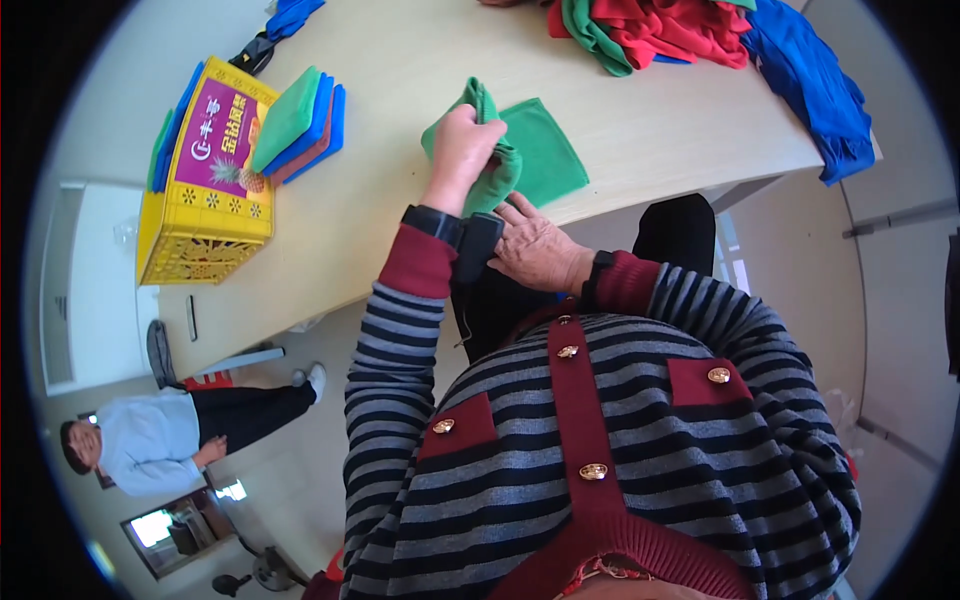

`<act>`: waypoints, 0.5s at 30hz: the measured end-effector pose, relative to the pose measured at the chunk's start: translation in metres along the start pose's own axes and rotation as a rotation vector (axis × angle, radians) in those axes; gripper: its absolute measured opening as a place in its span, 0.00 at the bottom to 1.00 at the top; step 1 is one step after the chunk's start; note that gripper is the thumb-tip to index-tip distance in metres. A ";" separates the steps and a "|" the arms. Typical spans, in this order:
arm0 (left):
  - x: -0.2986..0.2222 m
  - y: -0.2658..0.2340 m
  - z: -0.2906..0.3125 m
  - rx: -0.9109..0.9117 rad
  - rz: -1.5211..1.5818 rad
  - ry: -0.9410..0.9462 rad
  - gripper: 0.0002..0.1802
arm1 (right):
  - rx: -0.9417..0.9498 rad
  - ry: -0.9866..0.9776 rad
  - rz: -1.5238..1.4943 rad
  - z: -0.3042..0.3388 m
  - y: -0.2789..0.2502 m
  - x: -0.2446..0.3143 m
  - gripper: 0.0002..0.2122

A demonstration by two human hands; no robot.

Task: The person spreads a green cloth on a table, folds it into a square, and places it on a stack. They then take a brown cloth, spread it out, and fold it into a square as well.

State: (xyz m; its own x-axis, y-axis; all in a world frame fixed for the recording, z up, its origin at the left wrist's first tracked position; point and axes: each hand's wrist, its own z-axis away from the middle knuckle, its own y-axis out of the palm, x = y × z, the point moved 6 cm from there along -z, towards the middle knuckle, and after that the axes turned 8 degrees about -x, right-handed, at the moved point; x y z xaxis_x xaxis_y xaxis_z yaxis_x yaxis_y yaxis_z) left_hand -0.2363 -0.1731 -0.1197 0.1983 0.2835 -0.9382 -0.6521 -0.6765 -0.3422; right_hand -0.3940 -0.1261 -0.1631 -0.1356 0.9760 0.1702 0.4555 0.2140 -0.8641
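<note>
A green cloth lies partly folded on the pale wooden table near its front edge. My left hand grips a bunched part of this cloth and lifts it off the table. My right hand rests lower, at the table's edge, fingers spread against the hanging end of the same cloth. Both wrists wear dark bands. My sleeves are striped grey with red cuffs.
A yellow crate stands at the table's left, with folded green, blue and red cloths stacked on it. A heap of red, green and blue cloths lies at the far right. Another person sits on the floor, lower left.
</note>
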 end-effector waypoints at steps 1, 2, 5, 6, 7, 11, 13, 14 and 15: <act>0.000 0.009 -0.003 -0.034 -0.195 0.068 0.14 | -0.007 0.015 -0.002 0.002 0.000 0.000 0.19; -0.001 0.018 -0.005 -0.068 -0.389 0.139 0.15 | 0.023 -0.003 0.002 0.003 0.001 0.000 0.17; 0.002 0.040 -0.005 -0.102 -0.630 0.226 0.16 | 0.079 -0.032 0.008 0.008 0.007 0.001 0.14; 0.003 0.046 -0.003 -0.112 -0.672 0.235 0.17 | 0.030 -0.038 0.034 0.009 0.006 0.001 0.13; 0.005 0.051 -0.002 -0.123 -0.713 0.242 0.18 | -0.018 -0.046 0.060 0.011 0.006 0.003 0.13; -0.009 0.068 0.003 -0.121 -0.765 0.266 0.18 | -0.093 -0.018 0.060 0.013 0.015 -0.005 0.12; -0.015 0.077 0.004 -0.111 -0.777 0.272 0.18 | -0.107 -0.001 0.046 0.015 0.016 -0.011 0.12; -0.016 0.079 0.004 -0.110 -0.789 0.275 0.18 | -0.127 -0.002 0.017 0.015 0.015 -0.011 0.12; -0.018 0.082 0.003 -0.110 -0.800 0.278 0.18 | -0.147 -0.003 -0.010 0.015 0.013 -0.013 0.12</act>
State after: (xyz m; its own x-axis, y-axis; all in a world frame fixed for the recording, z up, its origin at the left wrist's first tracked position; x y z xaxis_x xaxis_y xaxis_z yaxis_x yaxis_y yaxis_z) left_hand -0.2956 -0.2318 -0.1306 0.7505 0.5367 -0.3855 -0.1672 -0.4101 -0.8966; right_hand -0.3995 -0.1363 -0.1832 -0.1433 0.9737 0.1771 0.5778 0.2276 -0.7838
